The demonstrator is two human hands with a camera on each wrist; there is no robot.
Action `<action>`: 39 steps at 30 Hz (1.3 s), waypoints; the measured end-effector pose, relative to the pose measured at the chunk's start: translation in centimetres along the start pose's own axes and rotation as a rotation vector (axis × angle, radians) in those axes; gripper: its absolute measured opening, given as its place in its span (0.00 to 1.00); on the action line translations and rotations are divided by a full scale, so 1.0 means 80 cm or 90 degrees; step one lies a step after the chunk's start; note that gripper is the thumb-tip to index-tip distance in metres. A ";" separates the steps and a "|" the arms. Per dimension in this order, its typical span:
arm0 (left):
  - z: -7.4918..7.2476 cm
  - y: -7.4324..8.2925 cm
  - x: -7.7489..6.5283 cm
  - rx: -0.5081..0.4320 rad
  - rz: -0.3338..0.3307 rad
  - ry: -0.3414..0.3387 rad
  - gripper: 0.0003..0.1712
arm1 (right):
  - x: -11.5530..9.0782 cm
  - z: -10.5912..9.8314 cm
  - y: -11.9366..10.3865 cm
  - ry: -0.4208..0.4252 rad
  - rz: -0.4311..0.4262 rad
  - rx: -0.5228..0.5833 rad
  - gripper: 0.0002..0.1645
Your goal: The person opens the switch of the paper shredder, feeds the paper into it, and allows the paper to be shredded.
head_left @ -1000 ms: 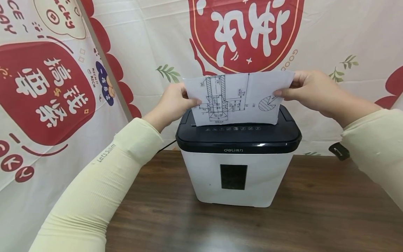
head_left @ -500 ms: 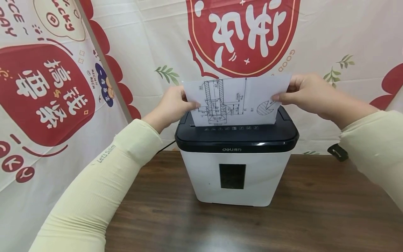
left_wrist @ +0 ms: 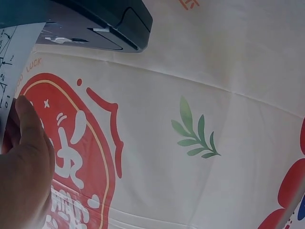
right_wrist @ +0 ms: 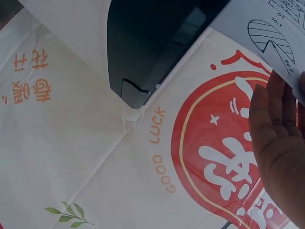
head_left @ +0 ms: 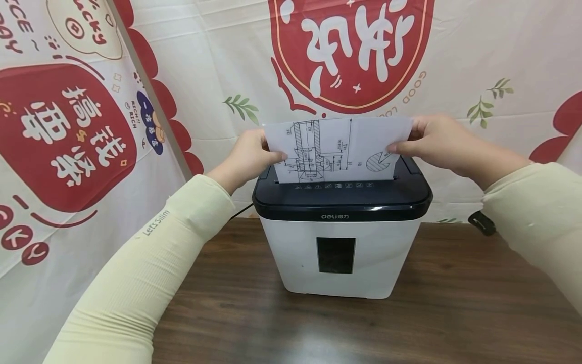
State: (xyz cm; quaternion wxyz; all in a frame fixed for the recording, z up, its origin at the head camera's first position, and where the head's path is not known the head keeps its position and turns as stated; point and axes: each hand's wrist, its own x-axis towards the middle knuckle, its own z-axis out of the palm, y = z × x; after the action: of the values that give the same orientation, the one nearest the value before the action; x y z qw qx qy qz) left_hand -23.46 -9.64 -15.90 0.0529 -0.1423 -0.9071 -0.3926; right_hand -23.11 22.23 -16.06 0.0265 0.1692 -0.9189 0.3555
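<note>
A sheet of paper (head_left: 336, 146) printed with a technical drawing stands upright over the paper shredder (head_left: 341, 202), its lower edge in the slot of the dark lid. My left hand (head_left: 247, 156) pinches the sheet's left edge, thumb on the printed face. At the opposite edge my right hand (head_left: 447, 141) pinches it the same way. In the left wrist view the left hand (left_wrist: 28, 162) shows beside a strip of the paper (left_wrist: 12, 71). The right wrist view has the right hand (right_wrist: 281, 138) under the paper's corner (right_wrist: 271, 43), close to the shredder lid (right_wrist: 152, 43).
The shredder stands on a dark wooden table (head_left: 282, 328), against a white patterned cloth (head_left: 204, 65). A second printed cloth (head_left: 100, 227) hangs at the left. A black cord (head_left: 241, 211) runs out behind the shredder's left side. A small black object (head_left: 482, 222) shows beside the right sleeve.
The paper has sunk lower into the shredder slot, so less of it shows. Both hands have come down with it, and the right hand has shifted slightly left. The shredder stays put.
</note>
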 end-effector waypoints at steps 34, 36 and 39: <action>0.008 -0.019 0.002 0.043 -0.006 -0.029 0.16 | 0.007 0.020 0.007 -0.020 -0.019 -0.040 0.29; 0.008 -0.019 0.002 0.045 -0.005 -0.028 0.16 | 0.007 0.021 0.007 -0.015 -0.021 -0.046 0.29; 0.009 -0.019 0.002 0.053 -0.006 -0.026 0.16 | 0.007 0.022 0.008 -0.012 -0.024 -0.049 0.28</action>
State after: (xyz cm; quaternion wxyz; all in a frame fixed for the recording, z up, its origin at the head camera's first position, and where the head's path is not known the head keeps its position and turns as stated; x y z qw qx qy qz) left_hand -24.03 -10.08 -17.47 0.0383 -0.1436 -0.9244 -0.3514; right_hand -23.69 21.36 -17.66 0.0312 0.1882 -0.9287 0.3181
